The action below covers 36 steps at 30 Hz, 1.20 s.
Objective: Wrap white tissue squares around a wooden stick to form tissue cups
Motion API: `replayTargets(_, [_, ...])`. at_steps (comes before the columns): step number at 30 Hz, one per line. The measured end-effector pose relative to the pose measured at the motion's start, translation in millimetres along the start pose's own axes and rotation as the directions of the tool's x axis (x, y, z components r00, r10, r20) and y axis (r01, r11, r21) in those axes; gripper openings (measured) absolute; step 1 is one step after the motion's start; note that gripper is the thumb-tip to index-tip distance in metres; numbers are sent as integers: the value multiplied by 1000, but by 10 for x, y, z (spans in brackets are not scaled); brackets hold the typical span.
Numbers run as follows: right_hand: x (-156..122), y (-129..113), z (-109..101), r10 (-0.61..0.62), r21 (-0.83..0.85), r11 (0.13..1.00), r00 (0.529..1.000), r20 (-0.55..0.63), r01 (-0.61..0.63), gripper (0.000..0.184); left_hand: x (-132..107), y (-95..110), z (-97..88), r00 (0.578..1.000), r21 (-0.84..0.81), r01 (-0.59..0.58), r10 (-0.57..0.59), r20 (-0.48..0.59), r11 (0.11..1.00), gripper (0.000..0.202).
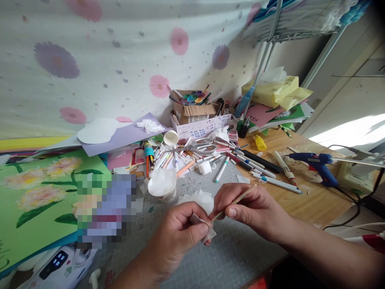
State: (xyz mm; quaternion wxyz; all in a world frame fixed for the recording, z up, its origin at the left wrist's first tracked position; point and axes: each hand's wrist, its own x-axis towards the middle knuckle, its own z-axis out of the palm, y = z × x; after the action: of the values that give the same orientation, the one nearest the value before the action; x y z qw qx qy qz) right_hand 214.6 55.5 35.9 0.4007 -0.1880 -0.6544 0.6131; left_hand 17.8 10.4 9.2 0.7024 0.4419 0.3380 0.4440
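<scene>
My left hand (180, 230) is closed, pinching a small piece of thin white paper (213, 233) between thumb and fingers. In my right hand (254, 208) is a thin wooden stick (242, 196), gripped between thumb and fingers and slanting down to the left. Its lower end meets the paper at my left fingertips; whether it presses into the paper I cannot tell. Both hands are above a grey cutting mat (237, 257). Just beyond them lies crumpled white tissue (198, 197). A white paper cup (162, 188) with white contents stands behind my left hand.
Markers (222, 169) and scissors (204, 147) lie behind the mat, before a cardboard box (195, 114). At right rests a blue glue gun (319, 162) with a cable. Green paper with flowers (39, 192) and a white device with a display (57, 267) are at left.
</scene>
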Motion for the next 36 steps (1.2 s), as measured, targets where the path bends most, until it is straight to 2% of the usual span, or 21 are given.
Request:
replayTargets(11, [-6,-57,30,-21,-74,997,999,27,23,9,-6,27,14,999,14,29,-29,-24,999,4])
replayTargets(26, [-17,-61,30,-20,-68,997,999,28,22,9,-9,45,20,998,24,51,-51,-25,998,7])
replayTargets(36, [-19,-59,27,-12,-78,997,999,35,15,7,-15,39,6,998,85,65,-63,-19,994,4])
